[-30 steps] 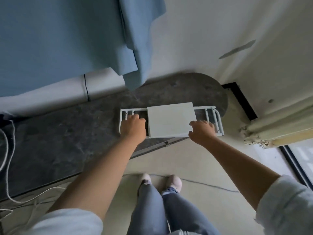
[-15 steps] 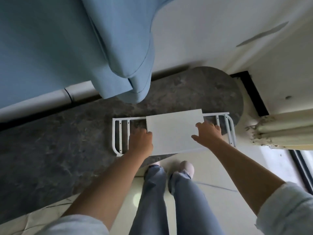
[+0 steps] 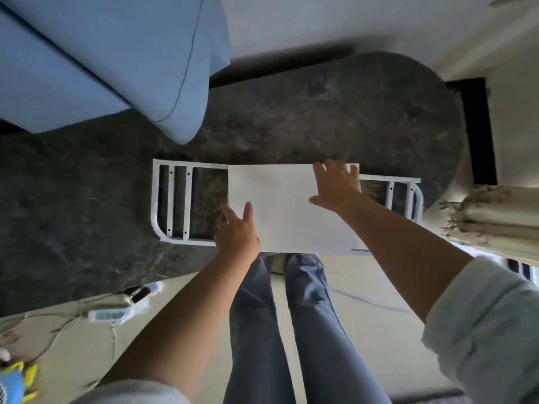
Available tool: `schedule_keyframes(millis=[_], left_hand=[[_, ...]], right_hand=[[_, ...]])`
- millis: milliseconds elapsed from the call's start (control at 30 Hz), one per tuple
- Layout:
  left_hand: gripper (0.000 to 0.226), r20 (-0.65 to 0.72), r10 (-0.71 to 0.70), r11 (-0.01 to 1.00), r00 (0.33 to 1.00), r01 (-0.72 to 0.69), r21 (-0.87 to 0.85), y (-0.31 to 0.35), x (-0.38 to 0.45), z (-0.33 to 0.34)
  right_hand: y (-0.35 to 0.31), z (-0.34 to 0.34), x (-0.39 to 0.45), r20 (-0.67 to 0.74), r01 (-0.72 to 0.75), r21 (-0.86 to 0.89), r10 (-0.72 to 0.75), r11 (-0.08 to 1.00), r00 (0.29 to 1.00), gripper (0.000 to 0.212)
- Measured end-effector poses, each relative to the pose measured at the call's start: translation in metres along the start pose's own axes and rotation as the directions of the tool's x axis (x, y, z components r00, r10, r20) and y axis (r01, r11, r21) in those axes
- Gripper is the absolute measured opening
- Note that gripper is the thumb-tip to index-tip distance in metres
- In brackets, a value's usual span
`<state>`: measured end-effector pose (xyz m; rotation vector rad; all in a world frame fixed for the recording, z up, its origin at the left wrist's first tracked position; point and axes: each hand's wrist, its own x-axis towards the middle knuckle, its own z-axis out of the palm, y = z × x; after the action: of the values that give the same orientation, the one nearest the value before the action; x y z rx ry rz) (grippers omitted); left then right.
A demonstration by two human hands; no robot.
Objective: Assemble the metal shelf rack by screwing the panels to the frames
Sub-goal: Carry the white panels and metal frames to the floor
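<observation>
Dark marble table, white panel over frame, both hands now loosened, left hand and right hand flat.

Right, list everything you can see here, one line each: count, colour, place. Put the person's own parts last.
Frame: one, white metal, flat on the table, barred ends showing either side of the panel.
Panel: one, white, lying across the middle of the frame.
Table: one, dark marbled, rounded right end.
Fabric: one, light blue, hanging over the table's far left.
Power strip: one, white, with cables on the floor, lower left.
Curtain: one, cream, right edge.
Floor: pale.
Legs: two, blue jeans, bottom centre.
Left hand: fingers straight, at the panel's left near edge.
Right hand: fingers spread, on the panel's far right corner.
</observation>
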<state>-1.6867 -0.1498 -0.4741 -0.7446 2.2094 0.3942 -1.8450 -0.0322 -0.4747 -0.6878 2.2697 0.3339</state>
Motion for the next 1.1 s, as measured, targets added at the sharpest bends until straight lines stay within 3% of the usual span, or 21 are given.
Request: schedule_keyframes(millis=[133,200,300,400,567,700,833,967,1033,1100], left_hand=[[0.072,0.05,0.009,1.0,0.999,-0.008,-0.031,0.005,0.009,0.02],[0.07,0.033,0.0,1.0,0.999,0.001,-0.027,0.005,0.009,0.029],[0.067,-0.038,-0.018,0.999,0.999,0.016,-0.044,0.004,0.007,0.039],[0.064,-0.093,0.007,0.998,0.996,-0.013,-0.059,0.0,0.006,0.043],[0.057,-0.101,0.086,0.995,0.991,-0.092,-0.047,-0.002,0.011,0.036],[0.057,-0.121,0.162,0.986,0.979,-0.165,-0.019,0.012,0.014,0.017],[0.06,-0.105,0.219,0.974,0.97,-0.224,-0.035,0.039,0.013,-0.014],[0.061,-0.106,0.328,0.944,0.939,-0.329,0.006,0.064,0.01,-0.044],[0.059,-0.104,0.367,0.93,0.924,-0.362,0.064,0.077,0.01,-0.055],[0.053,-0.127,0.374,0.917,0.919,-0.346,0.198,0.087,0.011,-0.065]], right_hand=[[0.006,0.011,0.025,-0.068,0.049,-0.097,-0.055,0.994,0.996,0.058],[0.009,0.014,0.035,-0.091,0.063,-0.052,-0.068,0.997,0.994,0.053],[0.016,0.01,0.051,0.009,0.102,0.073,-0.103,0.992,0.995,0.055],[0.022,0.004,0.061,0.089,0.144,0.053,-0.148,0.988,0.985,0.057],[0.03,-0.009,0.053,0.048,0.101,-0.105,-0.096,0.989,0.994,0.052],[0.055,-0.025,0.032,0.035,0.04,-0.08,-0.037,0.996,0.999,0.056],[0.083,-0.04,-0.002,0.115,0.06,0.077,-0.069,0.995,0.991,0.061],[0.097,-0.038,-0.046,0.063,0.057,0.318,-0.081,0.946,0.995,0.038],[0.103,-0.037,-0.063,0.012,0.003,0.418,-0.009,0.909,1.0,0.021],[0.107,-0.042,-0.074,-0.053,-0.062,0.505,0.102,0.861,0.993,0.029]])
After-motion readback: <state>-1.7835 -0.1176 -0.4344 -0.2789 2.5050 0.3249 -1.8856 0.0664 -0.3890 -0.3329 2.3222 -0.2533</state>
